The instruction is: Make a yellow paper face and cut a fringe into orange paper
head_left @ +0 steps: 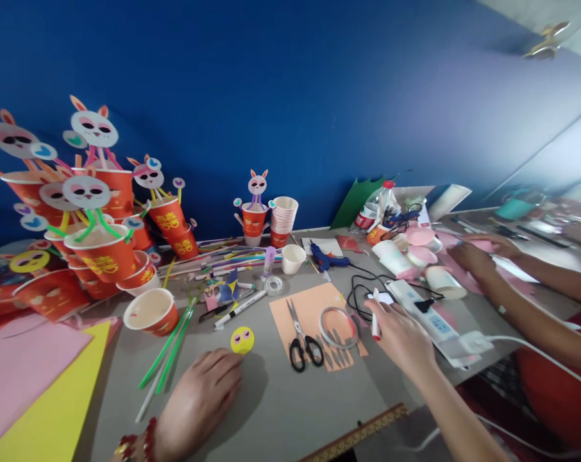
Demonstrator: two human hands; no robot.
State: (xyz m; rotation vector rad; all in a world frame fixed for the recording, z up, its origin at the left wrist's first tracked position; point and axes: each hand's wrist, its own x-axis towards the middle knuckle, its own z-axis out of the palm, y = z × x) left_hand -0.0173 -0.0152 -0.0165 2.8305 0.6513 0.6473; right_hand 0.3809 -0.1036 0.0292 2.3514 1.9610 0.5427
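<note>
My left hand point(201, 391) rests palm down on the grey table, its fingers loosely bent. Its fingertips lie at the lower edge of a round yellow paper face point(242, 340) with pink cheeks and dark eyes; whether they press on it I cannot tell. Over the table's right part, my right hand point(401, 330) is closed around a white marker with a red end point(376, 317). Between the hands, black-handled scissors point(300, 340) and a roll of tape point(338, 327) lie on a cut orange paper sheet point(314, 308). A white-and-black marker point(240, 309) lies behind the yellow face.
Red paper cups point(102, 256) with rabbit faces on straws stand at left. Green straws point(170, 346) lie near my left hand. At right are a blue glue gun point(326, 256), a power strip point(422, 314) with cables, and another person's hands point(478, 256) on pink paper.
</note>
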